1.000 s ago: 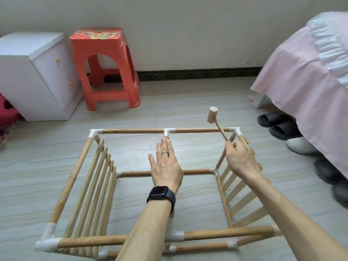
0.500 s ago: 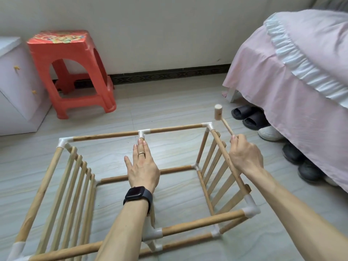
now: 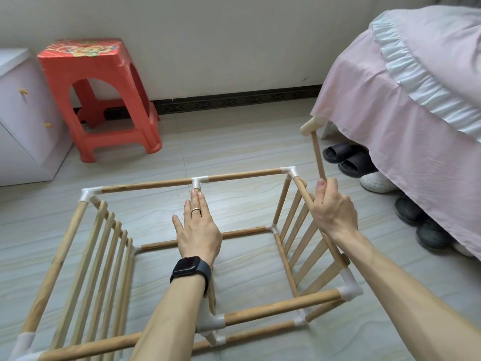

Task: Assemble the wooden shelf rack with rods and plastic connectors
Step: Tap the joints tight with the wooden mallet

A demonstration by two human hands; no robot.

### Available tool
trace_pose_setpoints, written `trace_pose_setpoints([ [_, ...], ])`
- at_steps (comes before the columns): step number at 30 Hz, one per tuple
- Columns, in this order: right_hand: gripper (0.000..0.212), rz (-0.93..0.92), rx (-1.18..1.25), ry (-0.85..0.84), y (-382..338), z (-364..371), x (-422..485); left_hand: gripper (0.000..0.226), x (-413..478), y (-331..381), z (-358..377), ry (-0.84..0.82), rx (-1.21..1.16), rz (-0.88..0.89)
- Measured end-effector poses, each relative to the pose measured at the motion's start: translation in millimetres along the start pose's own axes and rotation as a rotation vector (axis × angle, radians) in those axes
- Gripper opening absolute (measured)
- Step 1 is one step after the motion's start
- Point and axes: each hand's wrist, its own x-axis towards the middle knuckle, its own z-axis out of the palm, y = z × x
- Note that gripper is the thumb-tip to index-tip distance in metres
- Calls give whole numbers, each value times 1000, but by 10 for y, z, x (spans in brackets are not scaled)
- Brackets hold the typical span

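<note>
The wooden rack frame stands on the floor, built of rods joined by white plastic connectors, with slatted sides left and right. My left hand stretches flat over the open middle, fingers straight, fingertips just short of the far rail's white T-connector. My right hand grips the handle of a small wooden mallet, held upright with its head raised near the bed skirt, above the far right corner connector.
A red plastic stool and a white cabinet stand at the back left by the wall. A bed with a pink skirt fills the right side, with several shoes and slippers under its edge.
The view has shifted left a little. My right hand has lifted the mallet higher, its head now well above the corner. My left hand stays flat near the T-connector.
</note>
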Motion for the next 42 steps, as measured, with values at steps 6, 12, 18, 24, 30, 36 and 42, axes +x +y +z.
trace_pose_setpoints([
  [6,43,15,69,69,-70,-1,35,86,8,-2,11,0,16,-3],
  [12,41,123,-237,-235,-62,14,-3,92,89,-38,20,-9,-13,-7],
  [18,47,55,117,-104,-64,-264,-300,81,327,-67,-112,65,77,18],
  [24,43,98,243,-165,271,-648,-988,36,-59,245,-168,95,322,422],
  [30,45,102,310,-132,623,-764,-1701,43,-1202,831,202,-91,63,830],
  [36,41,102,270,-120,884,-892,-1983,34,-1063,968,308,-113,162,765],
  [42,37,59,268,-112,1004,-881,-2140,44,-959,1132,448,-65,310,670],
])
